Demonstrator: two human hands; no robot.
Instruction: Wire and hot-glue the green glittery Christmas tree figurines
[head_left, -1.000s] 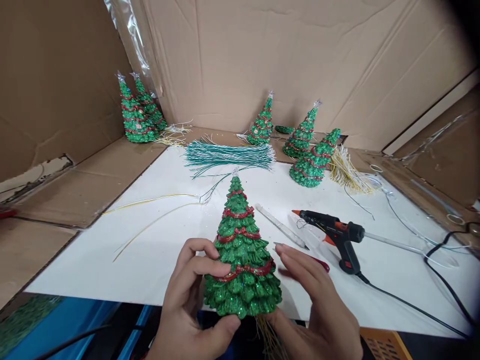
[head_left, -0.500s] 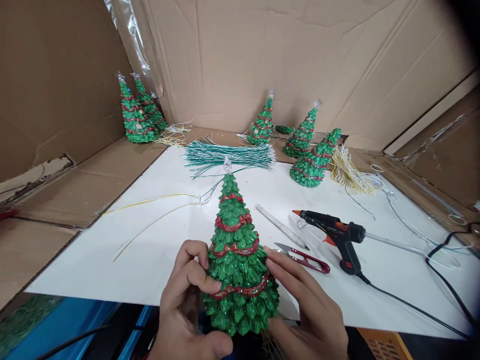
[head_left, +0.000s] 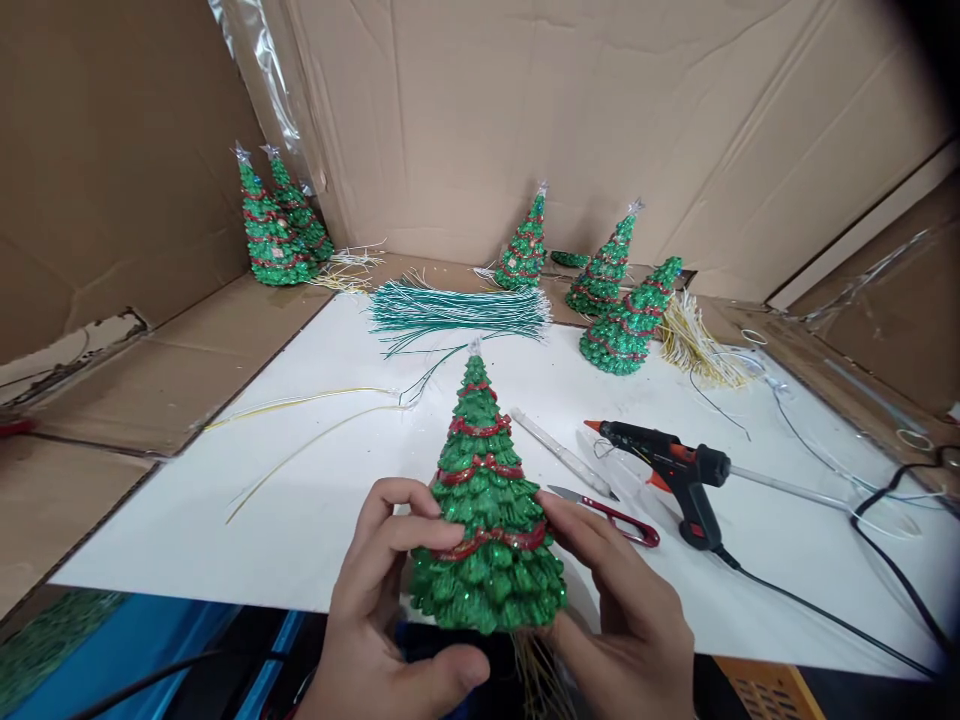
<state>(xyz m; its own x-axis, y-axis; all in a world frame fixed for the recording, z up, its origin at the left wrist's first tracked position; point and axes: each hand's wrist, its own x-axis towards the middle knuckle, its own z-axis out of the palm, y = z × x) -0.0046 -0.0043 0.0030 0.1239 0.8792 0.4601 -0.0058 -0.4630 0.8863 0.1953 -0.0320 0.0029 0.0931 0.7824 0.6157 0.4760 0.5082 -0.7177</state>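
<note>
Green and glitter-flecked, the held tree (head_left: 487,500) had tipped its crown away: half a second earlier its clear topper stood farther left and larger in view, and its base lower. The right hand (head_left: 637,620), whose fingers were apart from the foliage one second earlier, now met its right side. The left hand (head_left: 364,640) was partly open around the left flank, two fingers laid on the boughs and the thumb below the base; whether that thumb touched was unclear. The right hand was curved, fingertips on the right flank and thumb by the base's lower edge, so that both hands grasped the tree over the near edge of the white desk (head_left: 187,550). Thin yellowish wires (head_left: 536,670) hung beneath. To the right lay red-handled snips (head_left: 621,516), a clear stick (head_left: 562,455) and a black glue gun (head_left: 679,460). Beyond lay a green-and-white wire bundle (head_left: 461,308); farther out, similar trees (head_left: 634,320) stood to either side, before a cardboard wall (head_left: 450,120).
</note>
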